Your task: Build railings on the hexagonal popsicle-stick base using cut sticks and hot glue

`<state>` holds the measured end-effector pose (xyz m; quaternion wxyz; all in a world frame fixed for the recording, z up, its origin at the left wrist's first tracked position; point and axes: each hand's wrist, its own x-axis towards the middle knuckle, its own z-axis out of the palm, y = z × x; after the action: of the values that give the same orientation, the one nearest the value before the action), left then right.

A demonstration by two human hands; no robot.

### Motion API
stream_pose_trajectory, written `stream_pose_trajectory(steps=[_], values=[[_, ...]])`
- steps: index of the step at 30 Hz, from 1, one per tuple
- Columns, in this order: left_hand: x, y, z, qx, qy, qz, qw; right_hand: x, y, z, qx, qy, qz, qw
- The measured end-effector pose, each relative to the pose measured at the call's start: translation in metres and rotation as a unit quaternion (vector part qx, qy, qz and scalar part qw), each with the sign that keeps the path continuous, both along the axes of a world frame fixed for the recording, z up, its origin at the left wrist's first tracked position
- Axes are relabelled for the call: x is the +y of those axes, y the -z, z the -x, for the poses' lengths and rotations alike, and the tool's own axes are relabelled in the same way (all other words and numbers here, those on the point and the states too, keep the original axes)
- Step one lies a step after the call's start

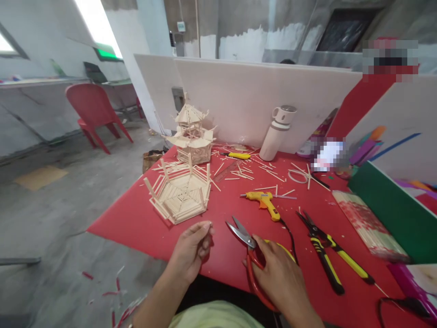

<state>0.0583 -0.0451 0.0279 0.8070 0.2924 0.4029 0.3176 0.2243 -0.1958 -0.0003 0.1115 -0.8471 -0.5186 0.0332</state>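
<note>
My right hand (280, 269) grips a pair of red-handled scissors (244, 237) near the front edge of the red table, the steel blades parted and pointing up and left. A yellow curve shows behind its fingers. To the left, my left hand (193, 246) has thumb and forefinger pinched together; whatever they hold is too small to make out. Just beyond it lies a polygonal base of thin wooden sticks (184, 196) with short upright posts. A tiered stick pagoda (191, 132) stands behind that base. A yellow hot glue gun (264, 200) lies beyond the scissors.
On the right rest yellow-and-black pliers (322, 246) and a bundle of sticks (370, 225). Loose sticks (244, 172), a yellow utility knife (239, 156) and a pale flask (277, 132) sit toward the back. White boards (239, 98) border the red table (136, 223).
</note>
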Motion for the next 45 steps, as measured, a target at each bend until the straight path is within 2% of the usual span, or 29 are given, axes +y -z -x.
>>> stream_pose_trajectory(steps=[3,6,8,10,12,17,24,26,28,30,31,33,34,36,38,39,41,45], values=[[0.003,0.006,0.007,-0.006,-0.032,0.027,0.999,0.0,-0.009,-0.003,-0.008,-0.05,0.01,0.999],[0.004,0.009,0.011,0.004,-0.051,0.022,0.998,0.009,-0.026,0.0,-0.011,-0.084,-0.034,0.996],[0.004,0.01,0.01,0.011,-0.028,0.022,0.999,0.022,-0.037,0.007,0.027,-0.101,-0.103,0.989],[0.002,0.01,0.009,0.013,0.014,0.024,1.0,0.041,-0.044,0.016,0.11,-0.131,-0.169,0.971],[0.001,0.01,0.007,0.01,0.048,0.025,0.998,0.062,-0.046,0.025,0.19,-0.152,-0.195,0.95],[0.0,0.012,0.009,0.003,0.064,0.034,0.997,0.094,-0.037,0.033,0.278,-0.174,-0.185,0.926],[0.009,0.015,0.016,-0.025,0.114,0.081,0.99,0.095,-0.041,0.029,0.293,-0.204,-0.141,0.923],[0.012,0.017,0.017,-0.032,0.122,0.08,0.989,0.098,-0.041,0.029,0.328,-0.196,-0.14,0.914],[0.013,0.02,0.017,-0.027,0.104,0.061,0.992,0.105,-0.038,0.031,0.377,-0.142,-0.152,0.902],[0.013,0.022,0.019,0.008,0.057,0.009,0.998,0.115,-0.031,0.033,0.429,-0.064,-0.157,0.887],[0.013,0.023,0.02,0.04,0.024,-0.041,0.998,0.121,-0.027,0.035,0.449,-0.036,-0.153,0.879],[0.013,0.026,0.023,0.123,-0.039,-0.194,0.973,0.133,-0.018,0.038,0.476,-0.023,-0.137,0.869],[0.013,0.027,0.025,0.165,-0.067,-0.283,0.942,0.138,-0.013,0.039,0.482,-0.03,-0.131,0.866],[0.015,0.031,0.027,0.235,-0.104,-0.44,0.86,0.145,-0.007,0.042,0.494,-0.043,-0.129,0.859],[0.018,0.037,0.029,0.281,-0.113,-0.538,0.786,0.149,-0.003,0.045,0.508,-0.047,-0.134,0.849],[0.019,0.039,0.029,0.294,-0.109,-0.568,0.761,0.15,-0.002,0.045,0.515,-0.046,-0.137,0.845],[0.022,0.044,0.028,0.304,-0.089,-0.603,0.732,0.152,0.0,0.047,0.528,-0.041,-0.14,0.837],[0.025,0.048,0.027,0.311,-0.045,-0.612,0.726,0.154,0.001,0.049,0.533,-0.032,-0.155,0.831]])
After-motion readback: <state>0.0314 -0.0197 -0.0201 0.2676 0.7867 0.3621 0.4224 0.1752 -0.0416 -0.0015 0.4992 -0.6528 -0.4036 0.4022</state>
